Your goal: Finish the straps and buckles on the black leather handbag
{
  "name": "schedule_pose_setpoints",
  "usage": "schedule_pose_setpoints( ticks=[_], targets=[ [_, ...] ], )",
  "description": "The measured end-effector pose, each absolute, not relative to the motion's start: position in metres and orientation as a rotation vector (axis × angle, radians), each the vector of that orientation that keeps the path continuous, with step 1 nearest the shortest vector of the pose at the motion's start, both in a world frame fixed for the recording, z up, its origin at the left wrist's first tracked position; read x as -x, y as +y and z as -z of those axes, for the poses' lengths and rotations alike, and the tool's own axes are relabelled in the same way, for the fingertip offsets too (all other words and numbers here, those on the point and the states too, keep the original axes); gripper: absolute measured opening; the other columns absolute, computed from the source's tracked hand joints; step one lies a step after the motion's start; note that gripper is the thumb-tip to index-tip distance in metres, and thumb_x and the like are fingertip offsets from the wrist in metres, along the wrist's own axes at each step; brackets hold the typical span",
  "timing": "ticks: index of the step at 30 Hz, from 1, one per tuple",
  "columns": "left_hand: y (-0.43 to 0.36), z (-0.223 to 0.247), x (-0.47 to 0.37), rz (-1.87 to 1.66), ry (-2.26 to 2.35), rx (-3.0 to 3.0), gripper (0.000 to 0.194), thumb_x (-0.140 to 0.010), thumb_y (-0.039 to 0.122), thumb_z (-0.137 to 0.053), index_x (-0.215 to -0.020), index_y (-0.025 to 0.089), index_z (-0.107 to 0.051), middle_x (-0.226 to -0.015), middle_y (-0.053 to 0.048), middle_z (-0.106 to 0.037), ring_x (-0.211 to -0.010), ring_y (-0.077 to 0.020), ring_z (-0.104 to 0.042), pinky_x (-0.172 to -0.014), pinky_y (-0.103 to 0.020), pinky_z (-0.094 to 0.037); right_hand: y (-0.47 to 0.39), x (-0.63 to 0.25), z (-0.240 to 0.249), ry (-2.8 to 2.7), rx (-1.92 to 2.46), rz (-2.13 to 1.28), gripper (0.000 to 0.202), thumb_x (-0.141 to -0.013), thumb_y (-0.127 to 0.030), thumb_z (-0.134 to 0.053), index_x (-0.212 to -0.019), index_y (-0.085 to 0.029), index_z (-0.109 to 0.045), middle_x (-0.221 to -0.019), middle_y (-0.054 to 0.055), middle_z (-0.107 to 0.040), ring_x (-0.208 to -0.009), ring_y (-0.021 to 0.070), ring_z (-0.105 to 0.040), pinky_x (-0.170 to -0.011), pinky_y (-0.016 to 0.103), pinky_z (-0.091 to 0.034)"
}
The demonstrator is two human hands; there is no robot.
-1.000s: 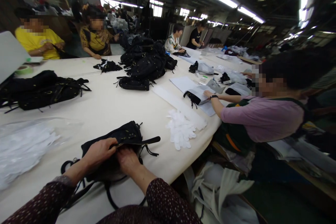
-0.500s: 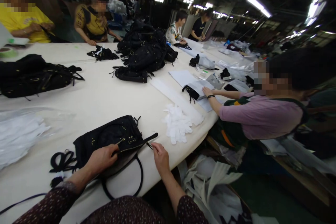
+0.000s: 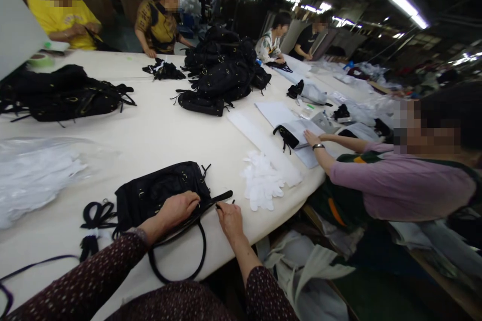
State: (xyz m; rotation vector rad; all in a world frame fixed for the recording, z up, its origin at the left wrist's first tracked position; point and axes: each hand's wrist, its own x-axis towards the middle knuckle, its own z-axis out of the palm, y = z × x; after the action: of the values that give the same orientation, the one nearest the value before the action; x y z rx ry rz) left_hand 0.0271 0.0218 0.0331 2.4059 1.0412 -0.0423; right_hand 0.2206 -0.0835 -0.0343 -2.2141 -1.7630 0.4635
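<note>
A black handbag [image 3: 158, 185] with gold fittings lies on the table in front of me. My left hand [image 3: 178, 210] rests across its near edge, fingers closed in a pinch at the zipper; they largely cover the small pull. At the bag's right end a flat black zipper tab [image 3: 225, 195] sticks out. Just below that tab, my right hand [image 3: 230, 219] is closed on a thin black cord end. A round black handle [image 3: 203, 253] loops from the bag toward the table's front edge. Looped black straps [image 3: 98, 214] and a black tassel [image 3: 89, 247] lie to the left.
White cut pieces [image 3: 262, 180] lie right of the bag. Plastic-wrapped white pieces [image 3: 37, 178] lie left. Beyond are black bags [image 3: 222, 77] in a pile and another black bag [image 3: 71, 95]. A co-worker in a purple sleeve [image 3: 354, 175] handles a wrapped bag at right; others stand across the table.
My left hand has slid right along the zipper, closer to my right hand. The right hand stays near the bag's end. The view has shifted, so the surroundings appear further right.
</note>
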Motion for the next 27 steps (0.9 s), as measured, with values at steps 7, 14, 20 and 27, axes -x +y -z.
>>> schedule_pose_setpoints(
  ticks=[7,14,20,27],
  targets=[
    [0.043,-0.033,-0.11,0.133,0.819,-2.587,0.037,-0.085,0.05,-0.047,-0.101,0.024,-0.068,-0.124,-0.009,-0.065,-0.129,-0.0301,-0.045,-0.112,-0.053,-0.021,-0.097,-0.219,0.02,-1.902,2.176,-0.463,0.02,-0.092,-0.028,-0.048,-0.107,-0.025,-0.061,-0.095,0.002,-0.071,-0.091,0.0193,-0.062,-0.079,0.03,-0.039],
    [0.055,-0.025,-0.141,0.464,0.752,-2.538,0.027,-0.077,0.039,-0.053,-0.082,0.022,-0.073,-0.086,-0.01,-0.075,-0.085,-0.027,-0.068,-0.077,-0.038,-0.05,-0.098,-0.214,0.018,-1.91,2.254,-0.559,0.025,-0.095,-0.031,-0.039,-0.111,-0.027,-0.058,-0.1,0.002,-0.071,-0.085,0.018,-0.067,-0.064,0.026,-0.044],
    [0.061,-0.023,-0.142,0.484,0.887,-2.513,0.036,-0.081,0.043,-0.046,-0.091,0.02,-0.072,-0.096,-0.014,-0.074,-0.09,-0.03,-0.068,-0.073,-0.037,-0.051,-0.088,-0.193,0.019,-2.033,2.254,-0.683,0.026,-0.088,-0.016,-0.04,-0.104,-0.019,-0.061,-0.094,0.008,-0.073,-0.082,0.022,-0.069,-0.066,0.028,-0.046],
    [0.056,-0.014,-0.144,0.478,0.804,-2.535,0.04,-0.086,0.046,-0.04,-0.098,0.022,-0.07,-0.1,-0.013,-0.073,-0.091,-0.0284,-0.068,-0.073,-0.035,-0.051,-0.095,-0.21,0.02,-1.87,2.272,-0.803,0.023,-0.09,-0.025,-0.043,-0.103,-0.023,-0.062,-0.091,0.005,-0.074,-0.081,0.0188,-0.069,-0.067,0.026,-0.045]
  ],
)
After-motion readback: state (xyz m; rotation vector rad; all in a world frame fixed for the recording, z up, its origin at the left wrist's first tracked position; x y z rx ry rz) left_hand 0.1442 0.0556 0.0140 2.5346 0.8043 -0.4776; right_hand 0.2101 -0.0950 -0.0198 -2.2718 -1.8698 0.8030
